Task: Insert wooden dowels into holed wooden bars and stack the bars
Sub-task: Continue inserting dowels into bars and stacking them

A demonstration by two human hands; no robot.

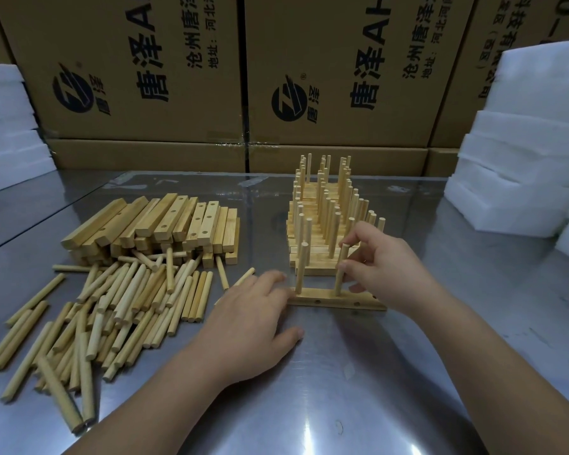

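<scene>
A holed wooden bar [329, 298] lies flat on the metal table in front of me, with two dowels standing in it. My right hand [385, 274] pinches the right dowel [341, 274] near its top and middle. The left dowel [301, 267] stands free. My left hand [253, 320] lies flat on the table, its fingertips touching the bar's left end. Behind the bar stands a stack of finished bars [322, 218] bristling with upright dowels. Loose dowels [112, 310] lie in a heap at the left, and empty holed bars [165, 224] are piled behind them.
Cardboard boxes [276, 77] wall off the back of the table. White foam blocks are stacked at the right [519, 159] and at the far left [7, 126]. The steel tabletop [342, 389] stretches toward me.
</scene>
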